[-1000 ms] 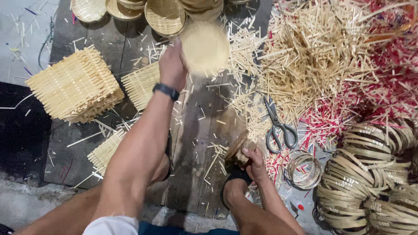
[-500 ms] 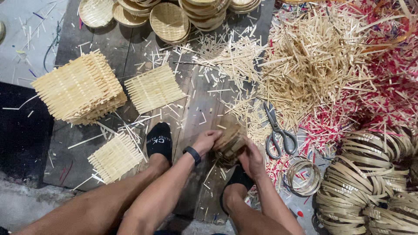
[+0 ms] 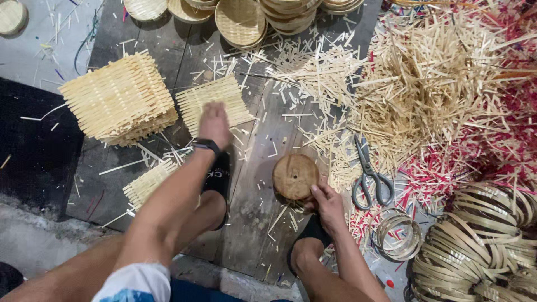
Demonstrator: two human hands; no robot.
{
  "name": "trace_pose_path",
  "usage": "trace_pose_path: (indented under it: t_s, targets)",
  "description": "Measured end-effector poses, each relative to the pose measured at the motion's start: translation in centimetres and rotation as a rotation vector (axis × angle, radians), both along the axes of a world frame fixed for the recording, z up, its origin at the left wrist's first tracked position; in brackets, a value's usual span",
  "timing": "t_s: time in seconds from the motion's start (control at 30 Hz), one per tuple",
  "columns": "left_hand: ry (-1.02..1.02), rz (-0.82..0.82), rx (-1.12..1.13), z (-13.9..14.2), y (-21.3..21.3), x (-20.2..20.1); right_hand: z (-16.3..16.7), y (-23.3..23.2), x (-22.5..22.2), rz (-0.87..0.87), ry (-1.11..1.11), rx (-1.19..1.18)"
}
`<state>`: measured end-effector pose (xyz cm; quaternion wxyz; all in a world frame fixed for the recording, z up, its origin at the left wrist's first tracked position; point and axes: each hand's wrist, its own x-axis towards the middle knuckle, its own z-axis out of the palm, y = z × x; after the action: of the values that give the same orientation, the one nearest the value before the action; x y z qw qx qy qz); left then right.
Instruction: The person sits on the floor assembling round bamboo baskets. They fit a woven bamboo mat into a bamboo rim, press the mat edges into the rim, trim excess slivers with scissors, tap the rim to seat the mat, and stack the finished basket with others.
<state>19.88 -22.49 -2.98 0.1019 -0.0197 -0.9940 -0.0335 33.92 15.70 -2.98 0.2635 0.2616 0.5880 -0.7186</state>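
Note:
My left hand (image 3: 214, 124), blurred by motion, reaches flat onto a square woven bamboo mat (image 3: 215, 102) lying on the dark wooden board (image 3: 257, 168). I cannot tell whether its fingers grip the mat. My right hand (image 3: 327, 202) holds the lower right edge of a round wooden block (image 3: 295, 176) that stands on the board between my two feet. A black watch (image 3: 206, 144) sits on my left wrist.
A thick stack of woven mats (image 3: 120, 100) lies at left, another mat (image 3: 148, 183) by my left leg. Round woven trays (image 3: 241, 22) line the far edge. Scissors (image 3: 368, 174) lie right of the block beside a heap of bamboo sticks (image 3: 430, 84). Bamboo rings (image 3: 475, 246) pile at right.
My left hand left the round block and moved up and left to the woven mat. My right hand stays on the block, which now shows its round face.

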Motion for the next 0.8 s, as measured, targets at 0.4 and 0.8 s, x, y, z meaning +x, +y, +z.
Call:
trace_pose_path:
  t_s: [0.4,0.8]
  targets:
    - [0.19,-0.174,0.325,3.2,-0.3,1.2,-0.3,0.1,0.2,-0.065,0.087,0.075]
    - [-0.015,-0.566,0.564,7.7,21.2,15.0,3.8,0.8,-0.3,-0.05,0.124,0.07]
